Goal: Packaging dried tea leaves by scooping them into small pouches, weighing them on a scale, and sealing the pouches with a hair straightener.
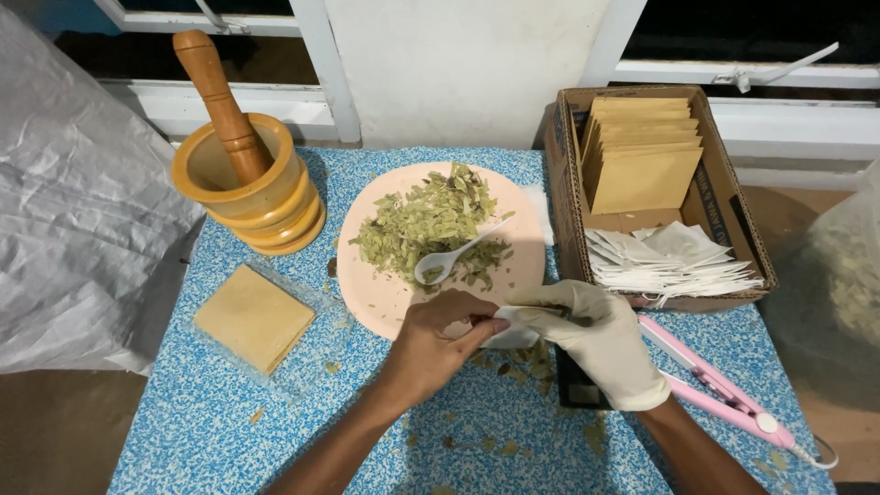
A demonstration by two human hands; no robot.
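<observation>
While held over pink plate [385, 298], small white sachet [510, 323] looks limp; left hand [438, 344] and gloved right hand [600, 341] fingers pinch it.

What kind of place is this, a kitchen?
Probably a small home workspace for packing dried herbs. On the blue table sit a pink plate of crushed leaves, a wooden mortar, and a cardboard box of paper sachets.

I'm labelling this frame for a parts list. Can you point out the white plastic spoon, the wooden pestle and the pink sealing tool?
white plastic spoon [434, 267]: head view, on its bowl.
wooden pestle [220, 96]: head view, on its shaft above the mortar.
pink sealing tool [710, 388]: head view, mid-length on its upper arm.
</observation>
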